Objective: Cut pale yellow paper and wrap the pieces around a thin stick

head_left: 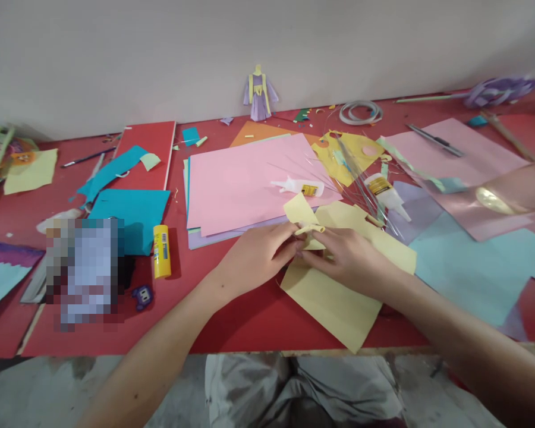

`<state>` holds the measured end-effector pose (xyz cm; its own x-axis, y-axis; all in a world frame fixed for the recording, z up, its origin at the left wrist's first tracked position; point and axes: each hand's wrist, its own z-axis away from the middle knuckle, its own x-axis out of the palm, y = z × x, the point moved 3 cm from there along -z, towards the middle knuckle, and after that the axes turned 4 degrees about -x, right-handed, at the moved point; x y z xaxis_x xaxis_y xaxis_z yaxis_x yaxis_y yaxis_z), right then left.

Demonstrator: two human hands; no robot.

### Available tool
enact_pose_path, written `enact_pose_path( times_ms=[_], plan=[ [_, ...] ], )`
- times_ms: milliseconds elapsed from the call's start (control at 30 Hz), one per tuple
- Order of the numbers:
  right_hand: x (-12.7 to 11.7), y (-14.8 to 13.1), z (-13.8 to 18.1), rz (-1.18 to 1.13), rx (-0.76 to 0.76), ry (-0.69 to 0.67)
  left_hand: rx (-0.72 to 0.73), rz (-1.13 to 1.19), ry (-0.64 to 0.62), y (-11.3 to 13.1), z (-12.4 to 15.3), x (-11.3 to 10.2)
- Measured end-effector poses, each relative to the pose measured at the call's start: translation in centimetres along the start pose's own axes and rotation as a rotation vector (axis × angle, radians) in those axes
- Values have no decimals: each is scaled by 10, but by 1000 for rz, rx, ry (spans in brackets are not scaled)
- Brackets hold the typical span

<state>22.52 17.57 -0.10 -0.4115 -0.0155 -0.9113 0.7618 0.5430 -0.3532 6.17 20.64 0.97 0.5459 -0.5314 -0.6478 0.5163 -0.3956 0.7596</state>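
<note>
Tabletop: red tabletop [249,321], strewn with coloured paper.
Sheet: pale yellow paper sheet [334,297] lying under both hands.
Left hand [256,252]: fingers pinching the small rolled yellow paper strip [311,229].
Right hand [350,255]: fingertips pinching the same roll, just above the sheet.

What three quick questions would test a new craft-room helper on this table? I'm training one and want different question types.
1. True or false: the yellow glue stick lies flat on the pink paper stack.
2. What do both hands, left hand and right hand, pinch between them?
3. The paper doll stands: A) against the wall B) by the table's front edge.

Key: 1 false, it stands upright on the red table; 2 a small rolled yellow paper piece; 3 A.
</note>
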Motion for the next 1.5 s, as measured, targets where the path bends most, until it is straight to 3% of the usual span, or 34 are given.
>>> enact_pose_path(
  times_ms=[200, 433, 1067, 1500],
  plan=[
    [4, 3, 2, -19, 0, -14, 58, -2, 24, 0, 2, 1],
    [-1, 0, 3, -71, -16, 83, 114, 41, 85, 2, 2, 0],
    [-10, -3, 3, -319, 89, 47, 5, 228, 39, 0, 2, -3],
    [-16, -5, 1, -367, 20, 237, 35, 293, 113, -3, 3, -8]
  ],
)
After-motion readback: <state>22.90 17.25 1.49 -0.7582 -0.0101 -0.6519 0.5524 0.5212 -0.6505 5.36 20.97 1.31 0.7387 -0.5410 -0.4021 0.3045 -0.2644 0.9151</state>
